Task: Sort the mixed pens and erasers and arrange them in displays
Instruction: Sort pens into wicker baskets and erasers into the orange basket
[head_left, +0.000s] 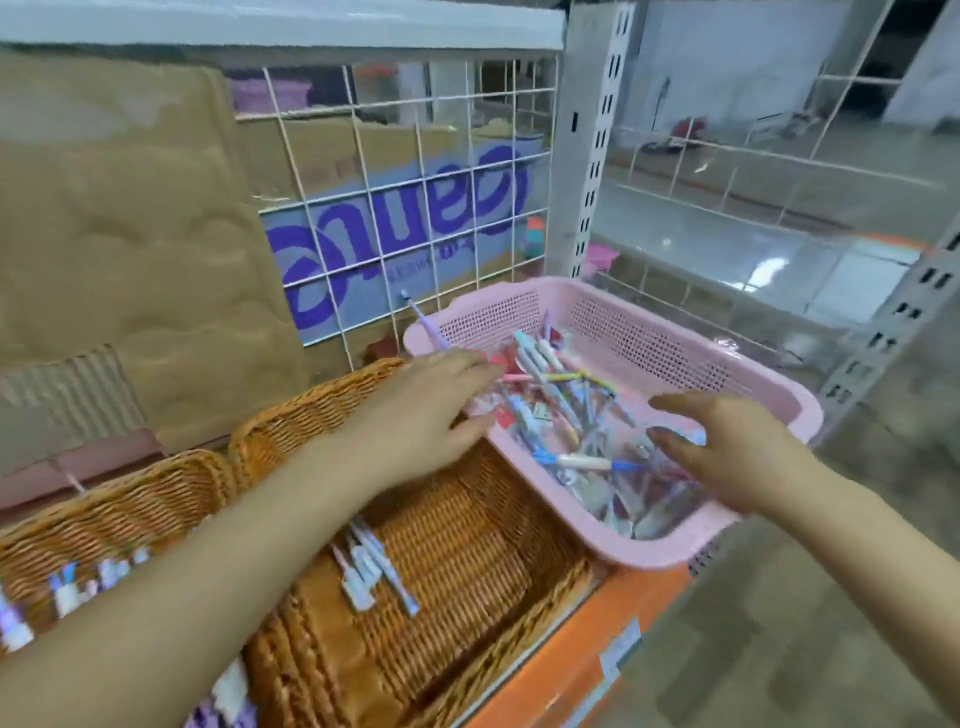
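A pink plastic basket (769, 387) on the shelf holds a jumble of pens and erasers (566, 415). My left hand (426, 410) reaches over the basket's left rim, fingers stretched onto the pile, holding nothing that I can see. My right hand (727, 447) hovers over the right part of the pile with fingers loosely spread, empty. A wicker basket (467, 525) in front of the pink one holds a few sorted pens (374, 571). A second wicker basket (119, 509) at the left holds small packaged items, partly hidden by my left forearm.
Cardboard sheets (114, 223) and a white wire grid (415, 182) stand behind the baskets. The shelf's orange front edge (582, 670) runs below. A grey slotted upright (592, 140) stands behind the pink basket; concrete floor lies to the right.
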